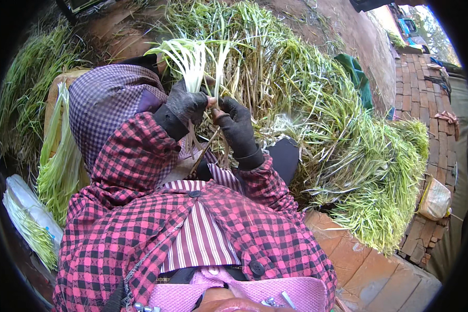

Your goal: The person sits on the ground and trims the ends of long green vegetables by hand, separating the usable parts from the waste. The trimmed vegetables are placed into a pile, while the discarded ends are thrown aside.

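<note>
My left hand, in a dark fingerless glove, grips a bunch of pale leafy stalks. Their white stems fan upward, and the green leaf tips bend over to the left. Close beside it, my right hand, gloved the same way, pinches a separate pale stalk near its lower part. The thumbs of both hands nearly meet at this stalk. Thin brownish strips hang below the hands. Behind them rises a large heap of green leafy plants with brown stems.
Gingham cloth bulges beside my left arm. To the left lie trimmed pale green bundles and a bunch on plastic wrap. The heap curves round to the right, above brick paving. A white bag sits at far right.
</note>
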`<state>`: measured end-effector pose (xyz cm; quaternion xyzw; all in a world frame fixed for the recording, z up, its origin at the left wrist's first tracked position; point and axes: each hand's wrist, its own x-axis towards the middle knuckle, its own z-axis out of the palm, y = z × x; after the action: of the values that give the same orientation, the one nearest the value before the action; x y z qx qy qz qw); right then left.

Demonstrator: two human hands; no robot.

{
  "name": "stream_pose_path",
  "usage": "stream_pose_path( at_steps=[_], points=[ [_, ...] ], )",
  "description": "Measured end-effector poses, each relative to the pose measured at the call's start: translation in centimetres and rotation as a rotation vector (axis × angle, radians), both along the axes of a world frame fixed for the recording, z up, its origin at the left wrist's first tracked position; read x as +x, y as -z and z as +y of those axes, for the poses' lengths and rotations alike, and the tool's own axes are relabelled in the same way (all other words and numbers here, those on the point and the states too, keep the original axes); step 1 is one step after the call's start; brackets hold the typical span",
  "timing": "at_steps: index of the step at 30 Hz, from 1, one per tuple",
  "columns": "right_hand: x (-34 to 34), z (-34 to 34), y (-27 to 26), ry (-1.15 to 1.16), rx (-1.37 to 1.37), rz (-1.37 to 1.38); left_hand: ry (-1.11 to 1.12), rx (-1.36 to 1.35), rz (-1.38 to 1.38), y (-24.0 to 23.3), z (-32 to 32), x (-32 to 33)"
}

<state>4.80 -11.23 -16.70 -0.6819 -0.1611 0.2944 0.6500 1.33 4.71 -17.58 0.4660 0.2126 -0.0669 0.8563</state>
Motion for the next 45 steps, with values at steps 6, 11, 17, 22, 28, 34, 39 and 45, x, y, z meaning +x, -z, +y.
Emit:
stream_pose_path(
  at_steps=[6, 11, 17, 22, 28, 34, 39, 45],
  points=[
    [-0.8, 0.5, -0.2, -0.048, 0.110, 0.130, -0.098, -0.029, -0.033, -1.0, -0.6, 0.0],
    [-1.1, -1.7, -0.6, -0.123, -0.086, 0.131, -0.138, -0.133, -0.054, -1.1, -1.0, -0.3],
    [-2.9, -6.4, 3.2, -0.070, -0.184, 0.301, -0.172, -0.347, -0.158, -1.5, 0.7, -0.4],
    [2.9, -16.1, 2.7, -0.169, -1.274, -0.402, -0.091, -0.422, -0.128, 0.2, 0.6, -0.4],
    [3.9, -4.6, -3.1, -0.076, 0.015, 0.034, -0.049, -0.389, -0.030, 0.1, 0.3, -0.4],
    [4.3, 2.2, 1.0, 0.038, 0.101, 0.130, -0.017, -0.203, -0.062, -0.5, 0.1, -0.1],
    [4.0, 2.1, 1.2, 0.049, 0.147, 0.256, -0.090, -0.043, -0.006, 1.7, -0.5, 0.1],
    [2.9, -0.9, 3.1, 0.224, 0.123, 0.325, -0.245, 0.078, 0.069, 0.8, -0.7, 0.5]
  ],
)
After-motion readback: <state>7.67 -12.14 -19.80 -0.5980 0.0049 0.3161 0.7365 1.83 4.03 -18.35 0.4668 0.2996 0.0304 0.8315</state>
